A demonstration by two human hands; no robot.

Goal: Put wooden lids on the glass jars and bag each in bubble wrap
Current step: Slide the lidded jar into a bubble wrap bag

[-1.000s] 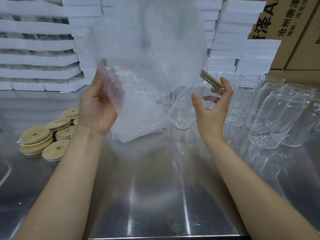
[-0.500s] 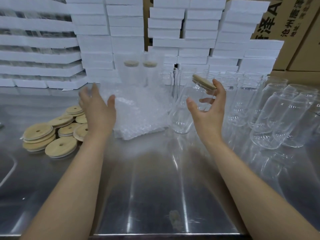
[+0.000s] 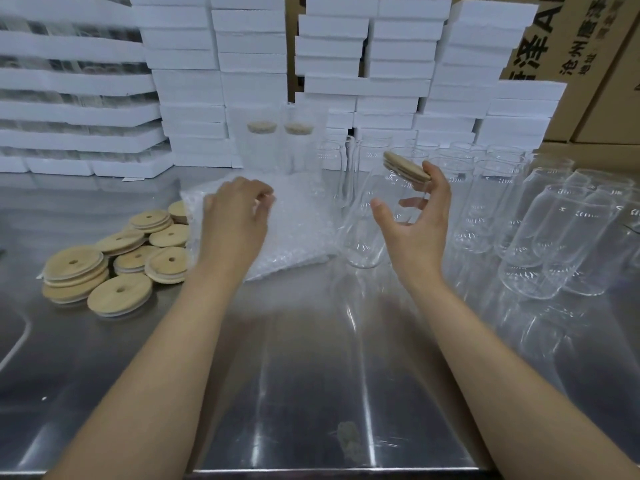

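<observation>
Bagging step: right hand has its fingers curled round a tilted jar, wooden lid on, above the counter, while the left hand bends its fingers onto the bubble wrap stack, pinch too blurred to tell; next probably lift one bag and open its mouth.

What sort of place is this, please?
Probably a packing station in a warehouse or small factory: rows of empty glass jars on a steel table, a pile of wooden lids, and stacked white foam boxes with cartons behind.
</observation>
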